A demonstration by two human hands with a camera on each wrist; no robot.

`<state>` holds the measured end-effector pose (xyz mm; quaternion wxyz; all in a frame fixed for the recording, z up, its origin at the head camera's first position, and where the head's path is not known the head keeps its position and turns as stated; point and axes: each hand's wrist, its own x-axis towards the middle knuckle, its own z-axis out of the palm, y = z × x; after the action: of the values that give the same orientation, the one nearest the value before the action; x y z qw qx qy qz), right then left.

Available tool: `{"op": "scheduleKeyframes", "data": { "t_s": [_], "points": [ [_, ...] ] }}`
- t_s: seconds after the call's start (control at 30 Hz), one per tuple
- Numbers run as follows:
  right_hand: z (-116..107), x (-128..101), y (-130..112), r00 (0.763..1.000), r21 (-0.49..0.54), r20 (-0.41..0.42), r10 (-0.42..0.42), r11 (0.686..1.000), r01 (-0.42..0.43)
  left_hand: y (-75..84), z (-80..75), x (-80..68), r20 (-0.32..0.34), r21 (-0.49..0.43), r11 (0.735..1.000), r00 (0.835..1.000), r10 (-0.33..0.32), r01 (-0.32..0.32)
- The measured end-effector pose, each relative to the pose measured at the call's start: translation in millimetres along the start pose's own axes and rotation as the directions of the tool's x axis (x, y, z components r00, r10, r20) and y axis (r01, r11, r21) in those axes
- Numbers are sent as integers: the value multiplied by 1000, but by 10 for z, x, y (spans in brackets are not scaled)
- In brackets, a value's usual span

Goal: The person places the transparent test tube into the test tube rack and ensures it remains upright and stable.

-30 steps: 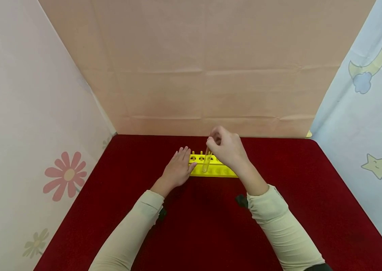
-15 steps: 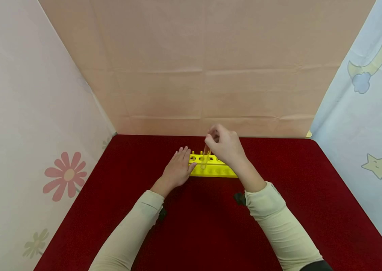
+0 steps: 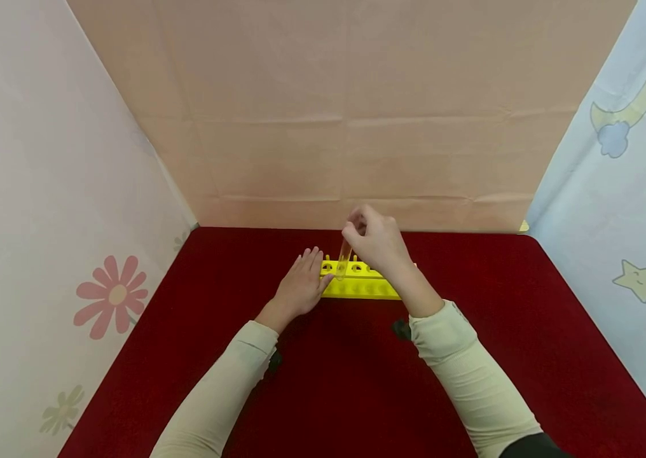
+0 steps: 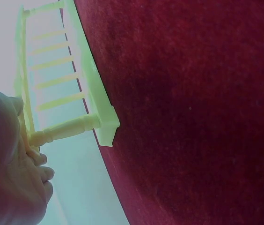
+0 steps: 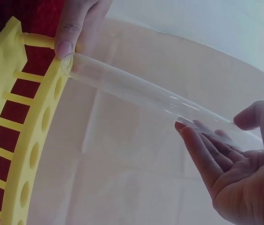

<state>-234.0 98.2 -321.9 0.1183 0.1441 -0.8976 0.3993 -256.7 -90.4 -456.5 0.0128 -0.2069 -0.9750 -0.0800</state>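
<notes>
A yellow test tube rack (image 3: 363, 291) with a row of round holes stands on the dark red table. My left hand (image 3: 298, 285) rests on the rack's left end, fingers straight; in the right wrist view its thumb (image 5: 65, 35) presses the top bar. Above the rack, my right hand (image 3: 379, 243) pinches a clear glass test tube (image 5: 136, 91) near its upper end between thumb and fingers. The tube tilts, and its rounded bottom is close to the left thumb, by the holes at that end. Whether it touches the rack, I cannot tell.
A tan sheet (image 3: 323, 127) hangs behind the table (image 3: 323, 394). White patterned sheets flank it: a left one with flowers (image 3: 117, 294) and a right one with a moon and star (image 3: 643, 280). Dark objects (image 3: 402, 329) show beneath both wrists.
My right hand has moved left and slightly up and away with the test tube, whose bottom has shifted toward the rack's left end. My left hand has stayed put.
</notes>
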Motion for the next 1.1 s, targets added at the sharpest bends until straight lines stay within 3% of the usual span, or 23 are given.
{"op": "scheduleKeyframes", "data": {
  "t_s": [1.1],
  "points": [
    [100, 154, -10, 1000, 35, -21, -22, 999, 23, -26, 41, 5, 23, -25, 1000, 1000, -9, 10]
  ]
}}
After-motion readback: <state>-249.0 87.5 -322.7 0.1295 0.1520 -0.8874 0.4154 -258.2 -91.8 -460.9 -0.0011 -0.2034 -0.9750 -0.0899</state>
